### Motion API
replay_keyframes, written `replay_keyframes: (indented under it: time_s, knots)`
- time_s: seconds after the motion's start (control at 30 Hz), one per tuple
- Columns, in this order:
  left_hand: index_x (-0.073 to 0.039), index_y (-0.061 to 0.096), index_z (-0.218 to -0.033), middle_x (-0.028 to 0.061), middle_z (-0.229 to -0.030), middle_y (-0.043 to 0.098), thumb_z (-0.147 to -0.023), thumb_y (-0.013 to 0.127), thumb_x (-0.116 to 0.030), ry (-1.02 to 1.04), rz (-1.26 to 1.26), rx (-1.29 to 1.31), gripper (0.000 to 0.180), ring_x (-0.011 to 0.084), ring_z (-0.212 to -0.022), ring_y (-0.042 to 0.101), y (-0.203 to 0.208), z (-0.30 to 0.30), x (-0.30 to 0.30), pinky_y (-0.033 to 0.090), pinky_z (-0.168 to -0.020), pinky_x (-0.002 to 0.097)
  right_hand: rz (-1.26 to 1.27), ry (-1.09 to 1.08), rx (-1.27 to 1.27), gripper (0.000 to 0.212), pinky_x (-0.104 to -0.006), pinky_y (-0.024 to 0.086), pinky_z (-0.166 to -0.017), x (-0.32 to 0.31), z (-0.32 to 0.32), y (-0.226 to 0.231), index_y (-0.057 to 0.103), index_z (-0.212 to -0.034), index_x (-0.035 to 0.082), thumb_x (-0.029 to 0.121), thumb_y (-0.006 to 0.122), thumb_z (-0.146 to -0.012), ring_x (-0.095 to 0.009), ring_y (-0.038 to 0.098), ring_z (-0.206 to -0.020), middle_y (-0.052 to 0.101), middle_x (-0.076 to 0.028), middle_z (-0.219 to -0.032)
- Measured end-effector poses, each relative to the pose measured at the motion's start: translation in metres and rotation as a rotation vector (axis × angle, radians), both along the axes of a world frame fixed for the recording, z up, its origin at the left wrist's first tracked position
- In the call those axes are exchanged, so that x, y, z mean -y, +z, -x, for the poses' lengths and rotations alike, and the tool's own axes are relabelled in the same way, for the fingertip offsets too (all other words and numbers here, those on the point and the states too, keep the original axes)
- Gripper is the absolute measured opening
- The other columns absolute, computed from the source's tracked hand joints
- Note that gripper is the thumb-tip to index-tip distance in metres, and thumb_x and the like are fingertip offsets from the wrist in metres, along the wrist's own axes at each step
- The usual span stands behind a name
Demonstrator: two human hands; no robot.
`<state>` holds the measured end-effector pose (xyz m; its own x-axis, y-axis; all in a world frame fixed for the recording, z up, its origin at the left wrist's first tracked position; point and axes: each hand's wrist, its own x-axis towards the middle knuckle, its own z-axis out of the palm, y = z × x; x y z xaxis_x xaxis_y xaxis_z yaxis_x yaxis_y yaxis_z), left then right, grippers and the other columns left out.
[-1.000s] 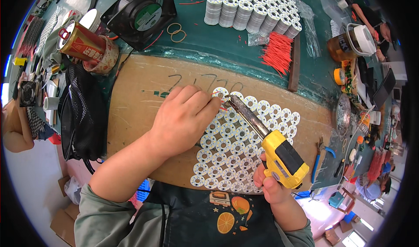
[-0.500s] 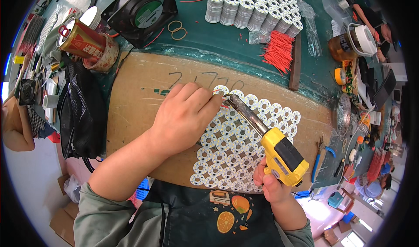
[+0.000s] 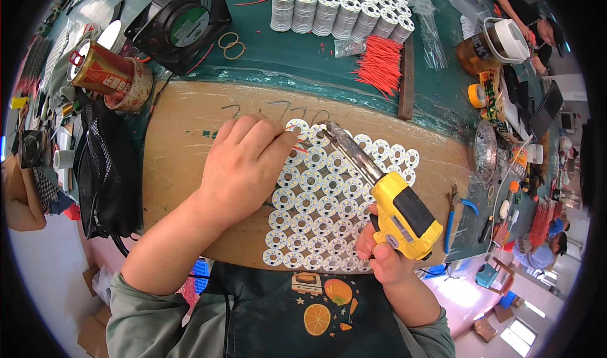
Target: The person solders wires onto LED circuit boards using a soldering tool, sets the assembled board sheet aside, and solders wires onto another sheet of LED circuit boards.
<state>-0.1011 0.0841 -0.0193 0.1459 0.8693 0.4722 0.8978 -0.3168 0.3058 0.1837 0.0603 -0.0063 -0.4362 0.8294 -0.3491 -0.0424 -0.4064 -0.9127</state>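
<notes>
Small round white LED boards (image 3: 310, 179) lie in close rows on a brown cardboard sheet (image 3: 183, 143). My left hand (image 3: 243, 162) rests over the far left corner of these rows, its fingers pinched on a thin red wire (image 3: 300, 148) whose end shows at the fingertips. The rest of that wire is hidden by the hand. In my right hand (image 3: 384, 257) is a yellow and black soldering gun (image 3: 408, 216), gripped by its handle. Its metal barrel points away and left, with the tip over the far row, apart from my left fingertips.
Stacked round boards (image 3: 316, 10) and a pile of red wires (image 3: 379, 67) stand beyond the cardboard, beside a dark bar (image 3: 406, 83). A black fan (image 3: 183, 26) and a can (image 3: 104, 67) are far left. Blue-handled pliers (image 3: 450, 222) lie right. Other people work farther off.
The soldering gun's tip has drawn away from my left fingertips, to the right and slightly farther off. My left hand keeps its place over the boards. The whole view has shifted a little.
</notes>
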Motion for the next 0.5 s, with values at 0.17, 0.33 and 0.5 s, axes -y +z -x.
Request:
replay_keyframes:
  time_s: [0.17,0.33,0.5]
  knots:
    - [-0.007,0.07,-0.101,0.0033,-0.087,0.061,-0.069,0.075,0.0,-0.002,0.022,0.035,0.034,0.0237,-0.083,0.06,0.014,0.002,0.007,0.048,-0.074,0.0363,-0.003,-0.066,-0.041,0.077,-0.0275,0.042,-0.052,0.0,0.004,0.006,0.045,-0.136,-0.001,0.04,0.079,-0.081,-0.012,0.048,-0.057,0.05,-0.002,-0.073]
    - [-0.006,0.071,-0.099,0.0032,-0.085,0.061,-0.069,0.076,-0.001,-0.022,0.034,0.076,0.03,0.0235,-0.081,0.061,0.008,-0.002,0.016,0.048,-0.073,0.0362,0.08,0.012,-0.057,0.081,-0.0263,0.042,-0.055,0.008,-0.008,0.006,0.045,-0.138,0.001,0.043,0.081,-0.079,-0.011,0.048,-0.062,0.049,-0.001,-0.073]
    - [-0.006,0.07,-0.096,0.0044,-0.086,0.062,-0.07,0.074,0.001,0.005,0.028,0.066,0.028,0.0239,-0.08,0.061,0.001,-0.006,0.018,0.049,-0.074,0.0362,-0.017,0.105,0.055,0.082,-0.026,0.041,-0.056,0.02,-0.013,-0.003,0.045,-0.137,0.002,0.043,0.083,-0.078,-0.01,0.046,-0.062,0.049,0.0,-0.072]
